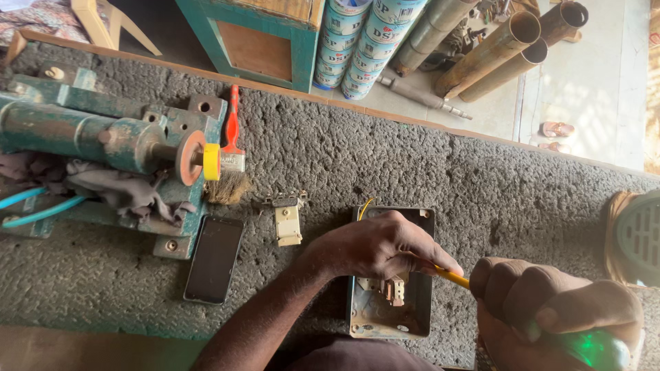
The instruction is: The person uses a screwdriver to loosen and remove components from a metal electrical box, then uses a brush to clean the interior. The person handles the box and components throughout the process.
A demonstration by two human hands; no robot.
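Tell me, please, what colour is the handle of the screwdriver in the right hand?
Translucent green, with a yellow shaft; the screwdriver shows in the head view, gripped by the right hand.

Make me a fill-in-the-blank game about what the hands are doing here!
1. The right hand holds a screwdriver with a ____ handle.
2. The left hand rests on an open metal ____.
3. The phone lies with its screen facing ____.
4. The paintbrush has a ____ handle.

Missing words: green; box; up; red

I'm in a workshop: a green bench grinder [103, 141] is bolted to my rough counter [385, 158], a wire brush [230, 161] lies beside it, and metal pipes [495, 48] lean on the floor beyond.
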